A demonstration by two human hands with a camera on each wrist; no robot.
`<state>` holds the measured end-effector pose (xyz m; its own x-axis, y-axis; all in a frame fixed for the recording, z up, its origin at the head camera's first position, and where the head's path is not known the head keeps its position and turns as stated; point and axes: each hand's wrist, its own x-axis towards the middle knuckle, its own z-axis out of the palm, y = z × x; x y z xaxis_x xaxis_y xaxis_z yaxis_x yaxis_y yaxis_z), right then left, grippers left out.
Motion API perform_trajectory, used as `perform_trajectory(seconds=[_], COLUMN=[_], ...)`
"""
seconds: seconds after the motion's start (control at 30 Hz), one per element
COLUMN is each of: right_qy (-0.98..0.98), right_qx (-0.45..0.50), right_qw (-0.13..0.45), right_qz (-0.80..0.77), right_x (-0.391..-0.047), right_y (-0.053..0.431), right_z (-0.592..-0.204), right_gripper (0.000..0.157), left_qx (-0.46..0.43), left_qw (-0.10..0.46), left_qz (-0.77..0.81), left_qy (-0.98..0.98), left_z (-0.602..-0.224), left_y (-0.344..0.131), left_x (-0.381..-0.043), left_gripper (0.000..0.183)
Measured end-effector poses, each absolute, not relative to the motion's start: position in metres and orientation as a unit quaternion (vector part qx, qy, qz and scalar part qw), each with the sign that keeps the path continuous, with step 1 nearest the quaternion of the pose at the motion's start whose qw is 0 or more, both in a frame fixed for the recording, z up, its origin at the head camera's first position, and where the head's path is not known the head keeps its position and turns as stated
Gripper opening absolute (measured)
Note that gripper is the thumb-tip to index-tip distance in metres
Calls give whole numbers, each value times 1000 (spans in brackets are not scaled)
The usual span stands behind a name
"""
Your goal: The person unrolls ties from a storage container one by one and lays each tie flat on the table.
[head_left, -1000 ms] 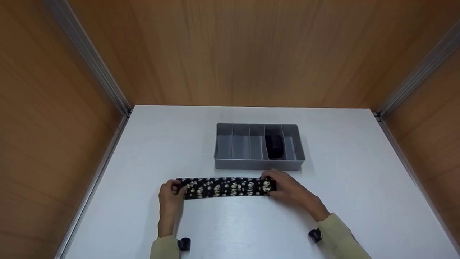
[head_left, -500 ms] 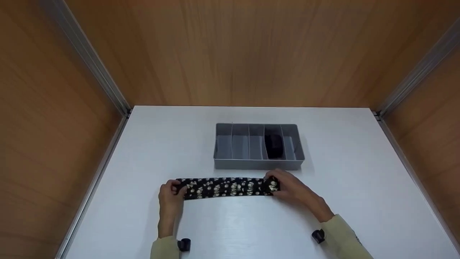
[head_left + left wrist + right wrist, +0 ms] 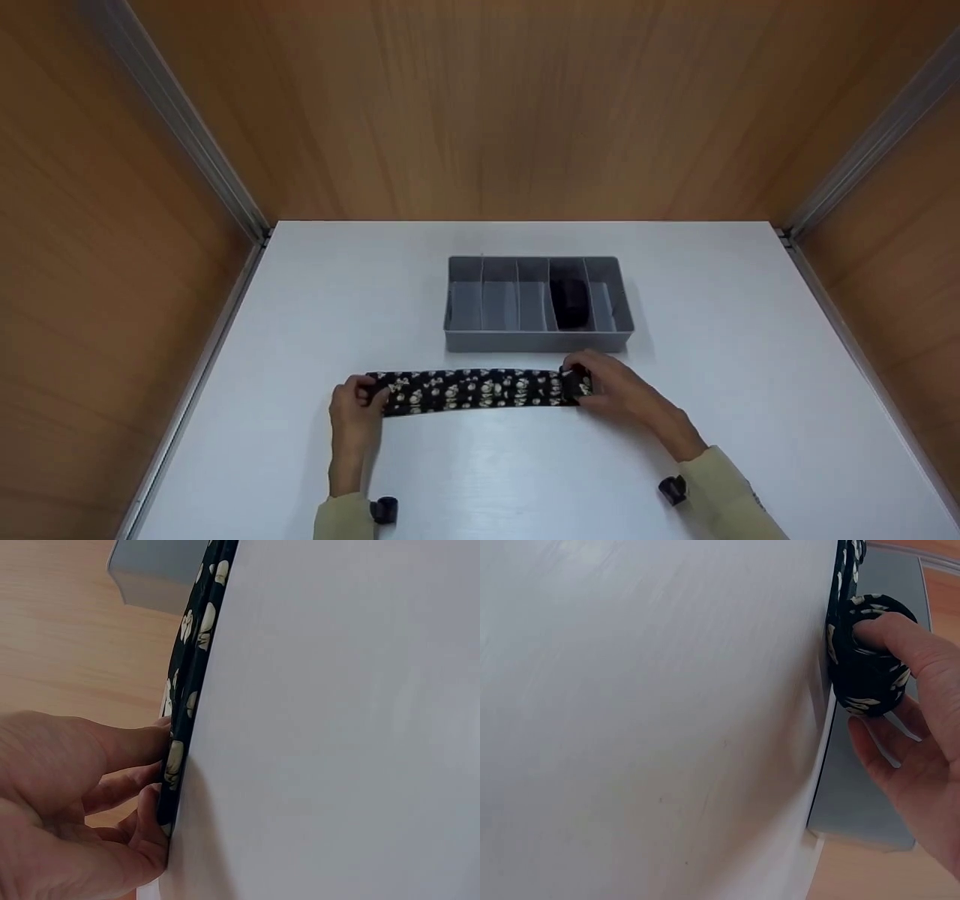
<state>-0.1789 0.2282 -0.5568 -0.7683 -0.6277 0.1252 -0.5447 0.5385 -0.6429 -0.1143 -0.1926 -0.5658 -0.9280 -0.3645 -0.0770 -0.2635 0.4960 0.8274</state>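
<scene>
A long, narrow strip of black patterned fabric (image 3: pixel 480 391) with cream motifs lies flat across the white table, in front of the grey box. The left hand (image 3: pixel 355 412) pinches its left end between thumb and fingers; the left wrist view shows the layered edge of the fabric (image 3: pixel 193 652) in that grip. At the other end, the fabric is wound into a thick roll (image 3: pixel 870 682). The right hand (image 3: pixel 619 394) holds this roll, its thumb pressed into the coil's open end and its fingers round the far side.
Behind the strip stands a grey box (image 3: pixel 536 342) divided into several compartments. A dark bundle (image 3: pixel 570 304) sits in the second compartment from the right. Wooden panels (image 3: pixel 480 112) enclose the table at the back and both sides.
The right hand has moved slightly rightward with the roll, and the flat part of the strip has grown longer. The left hand stays at the left end.
</scene>
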Motion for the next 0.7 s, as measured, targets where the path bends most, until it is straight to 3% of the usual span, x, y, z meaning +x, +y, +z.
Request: perform_trajectory(seconds=[0.7], right_qy=[885], right_qx=[-330], right_qw=[36], right_qz=[-327], right_x=[-179], right_y=[249], right_z=[-559], right_gripper=[52], left_qx=[174], left_qw=[68], left_qz=[-465], left_qy=[-865], left_z=[-568], left_y=[-194], left_x=[-115], left_gripper=[26])
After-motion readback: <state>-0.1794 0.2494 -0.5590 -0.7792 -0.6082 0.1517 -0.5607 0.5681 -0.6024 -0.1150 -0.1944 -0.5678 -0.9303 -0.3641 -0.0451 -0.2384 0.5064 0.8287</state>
